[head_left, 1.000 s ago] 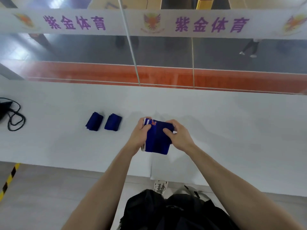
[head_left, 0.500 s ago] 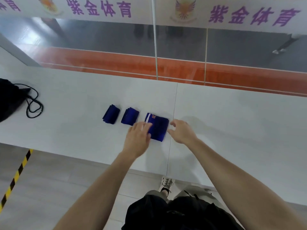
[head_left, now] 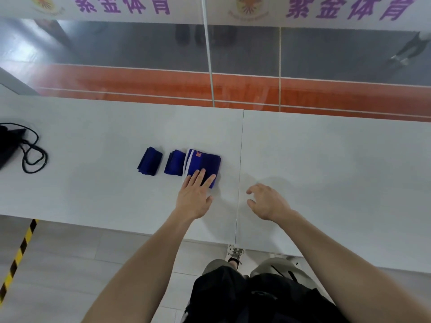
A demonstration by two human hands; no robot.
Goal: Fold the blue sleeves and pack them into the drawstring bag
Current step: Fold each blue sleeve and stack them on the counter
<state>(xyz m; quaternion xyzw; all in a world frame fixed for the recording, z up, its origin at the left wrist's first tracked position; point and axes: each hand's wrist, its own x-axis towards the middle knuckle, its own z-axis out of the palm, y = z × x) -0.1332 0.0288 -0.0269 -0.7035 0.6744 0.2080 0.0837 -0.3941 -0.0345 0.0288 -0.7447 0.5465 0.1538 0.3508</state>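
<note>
Three folded blue sleeves lay in a row on the white desk point(head_left: 326, 159), running from nine to three o'clock near the middle of the view. Two small dark bundles sat at the nine o'clock end: the far-left sleeve point(head_left: 149, 161) and the middle sleeve point(head_left: 173, 166). The third sleeve point(head_left: 205, 163), larger, with a white edge stripe and an orange mark at its twelve o'clock end, touched or slightly overlapped the middle one; blur made that hard to judge. Its long axis ran from twelve to six o'clock, tilted slightly.

The left hand point(head_left: 194, 198) lay flat, fingers point(head_left: 198, 177) together and extended, pressing on the six o'clock end of the third sleeve without gripping it. The right hand point(head_left: 265, 201) hovered empty at about four o'clock from that sleeve, well clear of it, fingers loosely curled and apart.

The black drawstring bag point(head_left: 9, 145) sat at the far nine o'clock edge of the desk, its cord looped beside it, well apart from the sleeves. The left hand was the nearer to both, so packing would likely mean carrying the sleeves toward nine o'clock.
</note>
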